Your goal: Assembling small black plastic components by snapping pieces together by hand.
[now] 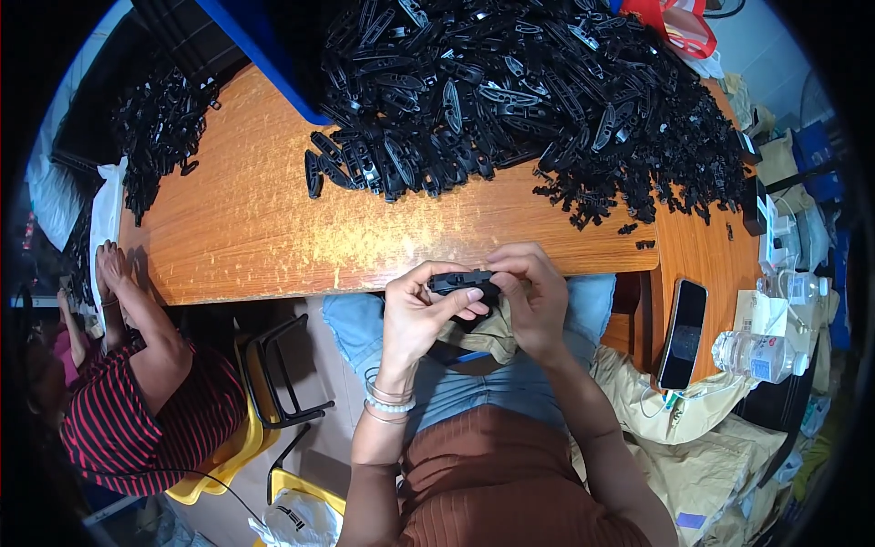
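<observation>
Between my hands, just off the table's near edge and above my lap, is a black plastic part (460,282). My left hand (417,310) grips its left end, thumb laid along the near side. The fingers of my right hand (530,296) close on its right end, with thumb and forefinger pinching there. Its finer details are hidden by my fingers. Beyond my hands, a big heap of long black plastic parts (456,109) covers the far side of the table, and smaller black pieces (674,155) lie piled at its right.
The wooden table (255,210) has a blue bin (264,55) at its far edge. On the right are a phone (684,333) and clear plastic bottles (756,356). A person in a striped shirt (155,410) sits at left near another black pile (164,118). Chairs (292,365) stand between us.
</observation>
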The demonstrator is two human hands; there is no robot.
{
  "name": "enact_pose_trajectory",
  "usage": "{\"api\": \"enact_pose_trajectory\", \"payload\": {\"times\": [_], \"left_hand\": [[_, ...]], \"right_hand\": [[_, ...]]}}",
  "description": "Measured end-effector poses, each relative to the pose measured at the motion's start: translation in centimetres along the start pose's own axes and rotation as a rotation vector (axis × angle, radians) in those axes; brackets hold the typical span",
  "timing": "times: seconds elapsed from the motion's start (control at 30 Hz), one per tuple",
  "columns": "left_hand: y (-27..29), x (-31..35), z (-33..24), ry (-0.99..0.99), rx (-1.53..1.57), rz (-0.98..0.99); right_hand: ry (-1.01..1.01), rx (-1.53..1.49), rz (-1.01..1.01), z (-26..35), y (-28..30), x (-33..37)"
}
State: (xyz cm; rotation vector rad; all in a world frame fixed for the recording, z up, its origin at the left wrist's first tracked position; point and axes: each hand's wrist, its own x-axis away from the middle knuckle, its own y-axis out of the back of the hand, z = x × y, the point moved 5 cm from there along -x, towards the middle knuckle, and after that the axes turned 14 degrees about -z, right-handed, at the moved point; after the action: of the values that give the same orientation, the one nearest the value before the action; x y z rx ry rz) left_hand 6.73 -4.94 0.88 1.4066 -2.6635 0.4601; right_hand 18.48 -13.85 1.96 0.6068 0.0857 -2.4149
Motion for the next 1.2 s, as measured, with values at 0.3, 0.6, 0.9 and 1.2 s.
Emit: {"api": "enact_pose_trajectory", "payload": {"times": [0.3,0.6,0.9,1.2], "left_hand": [[-0.5,0.4,0.2,0.025,0.02,0.036],[0.2,-0.1,0.6,-0.06,0.001,-0.03],[0.6,0.2,0.6,-0.068,-0.112,0.094],[12.6,-11.3,-5.4,-0.983,-1.084,-0.801]], "right_hand": [[-0.06,-0.066,-0.045,0.0,0.5,0.2],[-0.001,0.085,0.074,0.5,0.4,-0.2],[-0.627,-0.201,0.222,-2.5,0.2,2.1],[-0.442,0.025,0.089,-3.1,3.2,0.2]]}}
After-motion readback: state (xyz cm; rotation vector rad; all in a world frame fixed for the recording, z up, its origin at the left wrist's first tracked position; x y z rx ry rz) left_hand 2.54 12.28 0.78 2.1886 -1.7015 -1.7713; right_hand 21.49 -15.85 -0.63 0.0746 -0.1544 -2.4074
